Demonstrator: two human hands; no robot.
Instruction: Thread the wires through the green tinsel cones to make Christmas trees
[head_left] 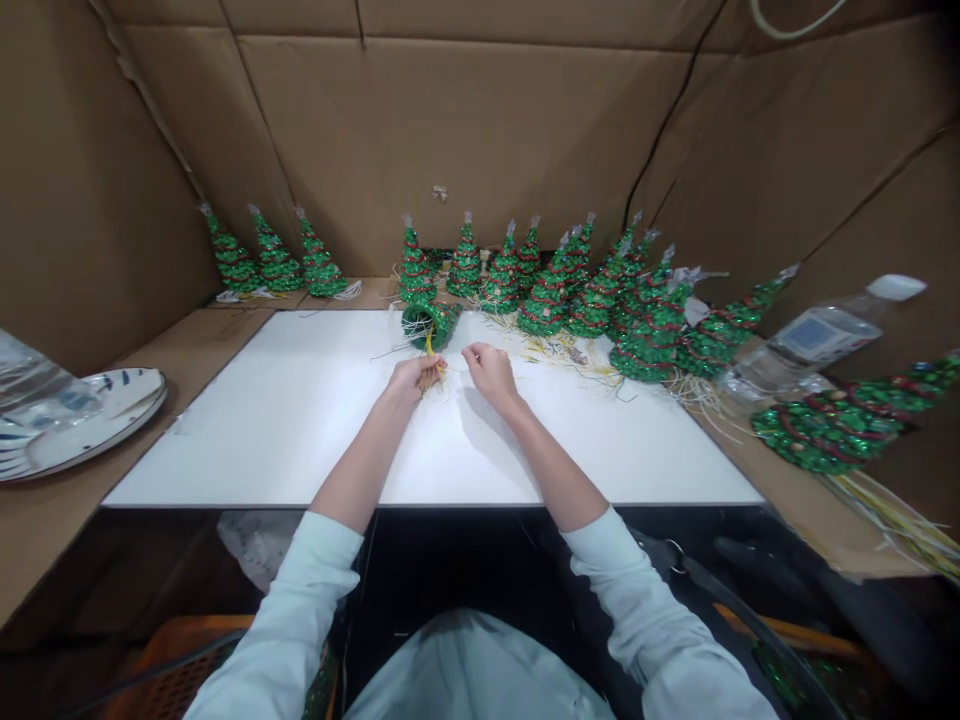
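Cardboard bench (172, 370), white board (247, 420), green beaded trees (465, 262)

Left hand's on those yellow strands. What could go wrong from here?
The yellow strands in the left hand appear to run into the tipped green sequinned tree, so a hard tug might roll it on the white board. Loose strands near the right hand could tangle. The crowded standing trees may get knocked.

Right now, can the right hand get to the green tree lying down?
Probably yes: the right hand is close to the green tree lying down, and no other tree stands between them.
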